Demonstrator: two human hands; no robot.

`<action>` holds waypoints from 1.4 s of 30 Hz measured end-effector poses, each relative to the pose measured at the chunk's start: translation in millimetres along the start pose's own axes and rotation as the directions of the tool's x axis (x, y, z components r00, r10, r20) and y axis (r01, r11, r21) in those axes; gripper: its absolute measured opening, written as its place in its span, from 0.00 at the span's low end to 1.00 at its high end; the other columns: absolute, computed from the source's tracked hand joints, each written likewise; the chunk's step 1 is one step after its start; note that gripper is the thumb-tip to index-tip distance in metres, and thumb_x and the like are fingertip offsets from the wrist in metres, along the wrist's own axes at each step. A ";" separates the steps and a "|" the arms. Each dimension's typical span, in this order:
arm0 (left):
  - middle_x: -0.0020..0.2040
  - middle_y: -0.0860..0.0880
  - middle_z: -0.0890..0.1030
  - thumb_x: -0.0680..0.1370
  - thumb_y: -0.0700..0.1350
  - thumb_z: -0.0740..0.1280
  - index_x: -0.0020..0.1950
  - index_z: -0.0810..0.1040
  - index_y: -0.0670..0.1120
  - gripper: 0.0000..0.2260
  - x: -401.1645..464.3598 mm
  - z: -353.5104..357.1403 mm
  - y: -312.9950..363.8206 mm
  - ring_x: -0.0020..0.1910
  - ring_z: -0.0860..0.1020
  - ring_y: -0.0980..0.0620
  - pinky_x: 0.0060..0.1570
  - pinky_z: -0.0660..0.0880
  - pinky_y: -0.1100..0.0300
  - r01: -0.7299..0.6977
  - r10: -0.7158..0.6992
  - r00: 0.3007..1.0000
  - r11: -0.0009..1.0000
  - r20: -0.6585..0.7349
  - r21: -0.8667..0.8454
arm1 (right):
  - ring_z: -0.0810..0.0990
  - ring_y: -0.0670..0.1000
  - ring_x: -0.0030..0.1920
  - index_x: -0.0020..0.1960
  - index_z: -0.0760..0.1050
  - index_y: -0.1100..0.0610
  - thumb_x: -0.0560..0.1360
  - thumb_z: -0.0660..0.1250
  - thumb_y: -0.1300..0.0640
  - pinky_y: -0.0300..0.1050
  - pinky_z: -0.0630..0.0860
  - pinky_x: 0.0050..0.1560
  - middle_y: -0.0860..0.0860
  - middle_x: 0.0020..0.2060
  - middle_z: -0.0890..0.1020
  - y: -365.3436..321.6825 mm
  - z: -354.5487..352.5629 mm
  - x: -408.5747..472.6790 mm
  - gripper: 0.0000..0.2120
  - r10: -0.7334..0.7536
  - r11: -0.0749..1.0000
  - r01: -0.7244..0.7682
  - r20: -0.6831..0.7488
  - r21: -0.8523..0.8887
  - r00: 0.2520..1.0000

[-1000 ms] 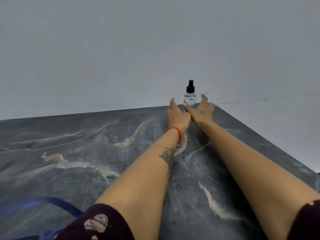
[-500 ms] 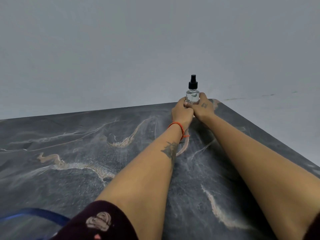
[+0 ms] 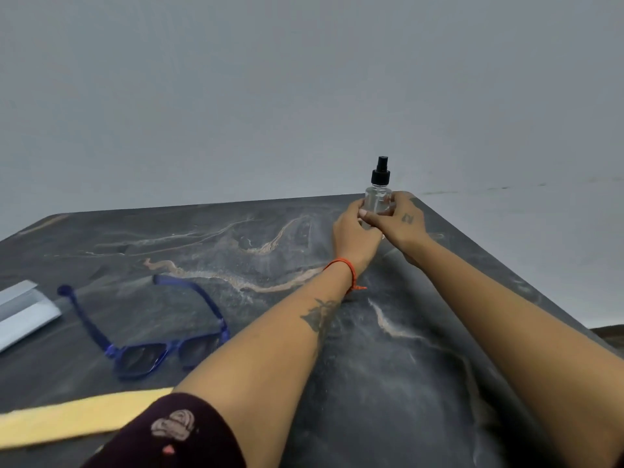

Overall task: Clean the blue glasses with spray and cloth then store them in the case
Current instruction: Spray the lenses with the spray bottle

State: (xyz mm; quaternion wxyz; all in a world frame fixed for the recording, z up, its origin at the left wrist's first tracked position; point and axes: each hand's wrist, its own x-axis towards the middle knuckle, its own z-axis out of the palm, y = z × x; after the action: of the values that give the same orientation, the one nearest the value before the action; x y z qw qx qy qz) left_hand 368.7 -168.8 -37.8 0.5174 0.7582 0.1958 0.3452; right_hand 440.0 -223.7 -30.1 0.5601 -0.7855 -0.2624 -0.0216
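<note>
Spray bottle point(image 3: 377, 197) upright, nozzle up; left hand point(image 3: 354, 236) and right hand point(image 3: 403, 221) both closed around it, arms outstretched.

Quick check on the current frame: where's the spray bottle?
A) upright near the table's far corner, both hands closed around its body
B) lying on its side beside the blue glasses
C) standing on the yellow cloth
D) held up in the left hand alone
A: the spray bottle stands upright near the far corner of the table, with the left hand and right hand wrapped around its clear body.
</note>
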 end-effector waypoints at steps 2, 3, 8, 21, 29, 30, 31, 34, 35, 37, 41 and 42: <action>0.52 0.47 0.80 0.73 0.39 0.64 0.62 0.75 0.49 0.18 -17.9 -4.8 4.5 0.52 0.77 0.51 0.50 0.74 0.59 -0.022 0.023 0.999 1.000 -0.023 0.013 | 0.76 0.48 0.45 0.57 0.71 0.58 0.69 0.74 0.52 0.41 0.73 0.46 0.48 0.41 0.75 -7.9 -4.5 -20.0 0.21 0.005 1.000 -0.005 -0.018 0.029 1.000; 0.54 0.47 0.80 0.72 0.39 0.65 0.62 0.75 0.49 0.18 -26.6 -7.9 6.9 0.53 0.77 0.51 0.52 0.74 0.59 -0.034 0.034 0.999 0.999 -0.029 0.023 | 0.76 0.48 0.46 0.57 0.71 0.58 0.69 0.74 0.52 0.40 0.73 0.46 0.48 0.42 0.76 -12.4 -6.8 -30.3 0.21 0.006 0.999 -0.005 -0.025 0.040 1.000; 0.55 0.48 0.80 0.72 0.39 0.65 0.61 0.75 0.50 0.18 -71.2 -31.5 16.3 0.54 0.77 0.52 0.53 0.76 0.56 -0.082 0.082 0.996 0.996 -0.015 0.033 | 0.77 0.47 0.44 0.54 0.71 0.58 0.68 0.74 0.51 0.40 0.74 0.45 0.49 0.42 0.78 -30.3 -16.5 -81.4 0.20 0.001 0.999 0.001 -0.033 0.053 0.999; 0.54 0.48 0.81 0.70 0.36 0.71 0.60 0.75 0.46 0.19 -169.2 -128.6 25.3 0.49 0.80 0.54 0.43 0.77 0.69 -0.147 0.144 0.986 0.989 0.079 0.028 | 0.80 0.43 0.44 0.56 0.73 0.55 0.66 0.75 0.48 0.41 0.78 0.48 0.48 0.44 0.81 -69.8 -6.8 -209.4 0.22 -0.092 0.995 0.093 -0.015 0.036 0.996; 0.46 0.58 0.78 0.70 0.35 0.72 0.61 0.75 0.46 0.21 -194.3 -180.5 23.1 0.47 0.80 0.60 0.47 0.77 0.69 -0.169 0.165 0.981 0.985 0.098 0.034 | 0.81 0.42 0.44 0.52 0.74 0.53 0.65 0.76 0.47 0.40 0.78 0.46 0.46 0.42 0.82 -87.6 21.4 -243.9 0.21 -0.129 0.990 0.130 -0.011 0.052 0.992; 0.46 0.59 0.78 0.69 0.36 0.73 0.60 0.76 0.47 0.21 -195.6 -183.9 21.0 0.47 0.80 0.60 0.48 0.77 0.67 -0.162 0.159 0.983 0.986 0.090 0.031 | 0.80 0.41 0.43 0.52 0.74 0.53 0.65 0.76 0.47 0.39 0.78 0.46 0.45 0.41 0.82 -88.4 24.4 -246.1 0.20 -0.135 0.989 0.135 -0.012 0.053 0.991; 0.46 0.59 0.79 0.69 0.36 0.73 0.60 0.76 0.47 0.21 -196.7 -186.6 18.6 0.48 0.80 0.60 0.49 0.78 0.66 -0.154 0.152 0.985 0.988 0.080 0.025 | 0.81 0.41 0.43 0.51 0.75 0.52 0.65 0.76 0.47 0.38 0.78 0.46 0.44 0.41 0.82 -89.4 27.5 -248.1 0.19 -0.142 0.988 0.143 -0.010 0.054 0.990; 0.48 0.57 0.80 0.69 0.36 0.73 0.60 0.76 0.47 0.21 -199.2 -192.8 13.3 0.49 0.80 0.59 0.51 0.77 0.65 -0.142 0.141 0.988 0.989 0.061 0.026 | 0.81 0.43 0.44 0.51 0.75 0.53 0.66 0.76 0.48 0.41 0.78 0.47 0.45 0.41 0.82 -89.9 35.3 -252.8 0.18 -0.153 0.987 0.152 0.001 0.060 0.988; 0.48 0.57 0.79 0.69 0.36 0.73 0.60 0.76 0.47 0.21 -199.9 -194.1 12.0 0.49 0.80 0.59 0.51 0.77 0.65 -0.141 0.139 0.988 0.990 0.059 0.028 | 0.81 0.43 0.44 0.51 0.75 0.53 0.66 0.76 0.48 0.43 0.79 0.48 0.46 0.42 0.82 -89.5 37.4 -253.8 0.19 -0.151 0.987 0.150 0.002 0.064 0.989; 0.50 0.56 0.79 0.70 0.35 0.73 0.61 0.76 0.46 0.21 -201.3 -196.0 9.5 0.49 0.80 0.59 0.51 0.77 0.66 -0.134 0.133 0.989 0.991 0.058 0.020 | 0.81 0.44 0.44 0.51 0.75 0.53 0.65 0.76 0.48 0.45 0.79 0.48 0.46 0.42 0.83 -88.4 40.6 -255.7 0.19 -0.146 0.987 0.146 0.000 0.067 0.989; 0.55 0.51 0.80 0.70 0.34 0.71 0.62 0.75 0.45 0.22 -204.5 -195.2 5.6 0.52 0.80 0.57 0.53 0.77 0.64 -0.111 0.112 0.992 0.994 0.063 -0.011 | 0.81 0.43 0.44 0.52 0.75 0.52 0.65 0.76 0.49 0.39 0.77 0.47 0.45 0.42 0.82 -85.6 42.7 -259.5 0.19 -0.139 0.989 0.139 -0.002 0.047 0.990; 0.54 0.53 0.80 0.70 0.33 0.71 0.62 0.75 0.45 0.22 -205.4 -194.8 5.0 0.51 0.80 0.58 0.53 0.77 0.64 -0.108 0.108 0.992 0.994 0.065 -0.016 | 0.81 0.43 0.44 0.52 0.75 0.52 0.66 0.76 0.48 0.39 0.77 0.46 0.45 0.42 0.82 -84.4 42.9 -260.5 0.19 -0.136 0.990 0.136 0.000 0.039 0.991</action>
State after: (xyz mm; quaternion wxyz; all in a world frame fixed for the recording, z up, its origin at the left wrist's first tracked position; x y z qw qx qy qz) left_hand 86.3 -178.5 -55.0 0.5088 0.7755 0.1351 0.3486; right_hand 167.7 -266.7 -58.3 0.5721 -0.7547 -0.3166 -0.0539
